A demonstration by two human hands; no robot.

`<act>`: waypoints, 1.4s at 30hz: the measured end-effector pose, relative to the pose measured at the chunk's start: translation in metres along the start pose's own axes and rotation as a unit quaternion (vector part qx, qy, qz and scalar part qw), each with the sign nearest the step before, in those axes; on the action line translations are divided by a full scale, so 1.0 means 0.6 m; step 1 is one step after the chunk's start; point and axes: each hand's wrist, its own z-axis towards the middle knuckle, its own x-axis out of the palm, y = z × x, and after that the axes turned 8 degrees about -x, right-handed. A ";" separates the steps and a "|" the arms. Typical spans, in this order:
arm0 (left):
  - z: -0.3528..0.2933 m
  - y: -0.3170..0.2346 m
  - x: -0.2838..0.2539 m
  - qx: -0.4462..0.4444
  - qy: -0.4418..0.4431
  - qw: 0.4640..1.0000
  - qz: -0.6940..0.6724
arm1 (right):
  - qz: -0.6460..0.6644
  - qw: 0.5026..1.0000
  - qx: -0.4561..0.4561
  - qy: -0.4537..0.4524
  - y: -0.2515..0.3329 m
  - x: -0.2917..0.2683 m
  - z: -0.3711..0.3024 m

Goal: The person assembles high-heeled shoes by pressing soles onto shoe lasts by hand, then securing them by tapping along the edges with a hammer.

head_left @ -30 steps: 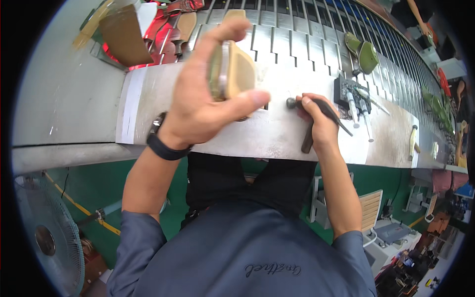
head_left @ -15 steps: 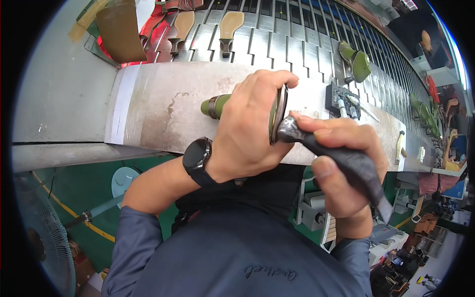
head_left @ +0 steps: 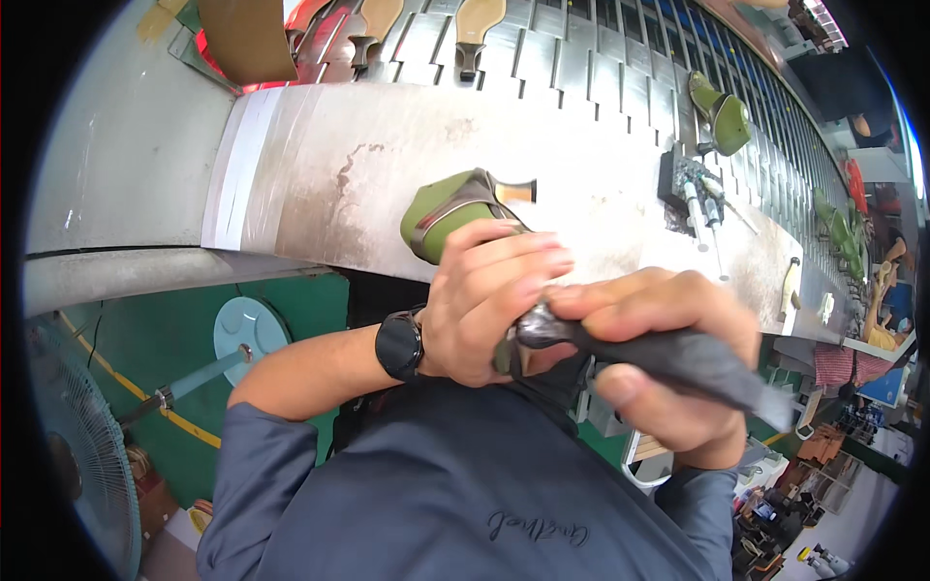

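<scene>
My left hand (head_left: 489,300) is wrapped around a green high-heeled shoe (head_left: 448,215) with a brown strap. Its green toe end is toward the bench, and the part under my palm is hidden. In my right hand (head_left: 668,358), the fingers close round a hand tool (head_left: 668,360) with a rounded shiny metal head (head_left: 542,324), a dark grip and a flat metal end. The tool's head is against or just by the shoe's edge beside my left fingers; blur hides whether they touch.
Behind the pale worn bench (head_left: 320,184) runs a slatted metal conveyor carrying tan soles (head_left: 480,24) and another green shoe (head_left: 722,116). A dark block with screwdrivers (head_left: 693,189) sits on the bench at right. A fan (head_left: 82,445) stands at lower left.
Both hands have come nearer my body, off the bench's middle. The shoe has turned, so more of its green upper shows. The tool's head has moved lower and leftward with it.
</scene>
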 end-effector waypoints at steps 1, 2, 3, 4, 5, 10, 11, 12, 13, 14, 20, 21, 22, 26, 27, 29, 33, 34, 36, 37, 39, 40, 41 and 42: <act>-0.023 0.010 -0.005 0.024 -0.021 0.999 0.029 | -0.008 1.000 0.013 -0.001 -0.013 0.012 -0.014; -0.047 0.010 -0.015 -0.010 -0.007 0.997 0.072 | 0.026 0.997 0.047 -0.053 -0.033 0.029 -0.034; -0.067 0.018 -0.017 -0.044 0.019 0.992 0.117 | 0.067 0.984 0.091 -0.136 -0.061 0.048 -0.055; -0.088 0.032 -0.019 -0.078 0.043 0.982 0.166 | 0.109 0.961 0.134 -0.215 -0.093 0.065 -0.078; -0.110 0.048 -0.020 -0.099 0.071 0.977 0.176 | 0.105 0.949 0.168 -0.247 -0.131 0.071 -0.101; -0.154 0.063 -0.029 -0.107 0.106 0.968 0.199 | 0.208 0.880 0.239 -0.353 -0.213 0.133 -0.162; -0.154 0.063 -0.029 -0.098 0.101 0.971 0.195 | 0.196 0.888 0.223 -0.352 -0.219 0.137 -0.167; -0.156 0.063 -0.030 -0.101 0.105 0.970 0.195 | 0.199 0.886 0.226 -0.354 -0.223 0.137 -0.167; -0.158 0.063 -0.030 -0.100 0.100 0.971 0.195 | 0.216 0.888 0.207 -0.351 -0.228 0.135 -0.164; -0.159 0.064 -0.030 -0.099 0.095 0.971 0.195 | 0.232 0.889 0.188 -0.347 -0.232 0.133 -0.161; -0.161 0.062 -0.027 -0.108 0.092 0.972 0.190 | 0.260 0.908 0.127 -0.302 -0.263 0.115 -0.147; -0.159 0.058 -0.029 -0.116 0.094 0.971 0.187 | 0.230 0.929 0.090 -0.275 -0.258 0.112 -0.139; -0.159 0.057 -0.033 -0.120 0.094 0.970 0.191 | 0.200 0.947 0.053 -0.246 -0.255 0.109 -0.132; -0.159 0.056 -0.034 -0.132 0.105 0.967 0.190 | 0.127 0.981 -0.035 -0.142 -0.254 0.082 -0.113; -0.160 0.058 -0.033 -0.128 0.102 0.968 0.192 | 0.074 0.989 -0.043 -0.120 -0.243 0.072 -0.097; -0.164 0.059 -0.032 -0.127 0.099 0.968 0.194 | 0.038 0.994 -0.061 -0.088 -0.238 0.058 -0.083; -0.159 0.058 -0.037 -0.133 0.112 0.965 0.196 | 0.004 0.995 -0.087 -0.047 -0.242 0.043 -0.070; -0.159 0.057 -0.038 -0.136 0.117 0.964 0.197 | 0.017 0.996 -0.079 -0.046 -0.244 0.043 -0.071; -0.162 0.055 -0.038 -0.140 0.114 0.964 0.196 | 0.055 0.992 -0.050 -0.102 -0.249 0.064 -0.088; -0.162 0.055 -0.037 -0.142 0.111 0.964 0.194 | 0.090 0.983 -0.021 -0.160 -0.252 0.070 -0.091; -0.162 0.056 -0.036 -0.144 0.111 0.964 0.192 | 0.094 0.984 -0.020 -0.149 -0.253 0.062 -0.085; -0.162 0.055 -0.036 -0.144 0.114 0.965 0.188 | 0.098 0.985 -0.020 -0.140 -0.251 0.057 -0.082; -0.163 0.056 -0.036 -0.144 0.111 0.965 0.190 | 0.099 0.985 -0.019 -0.139 -0.250 0.047 -0.075; -0.165 0.055 -0.036 -0.146 0.111 0.964 0.192 | 0.081 0.993 -0.022 -0.085 -0.251 0.031 -0.062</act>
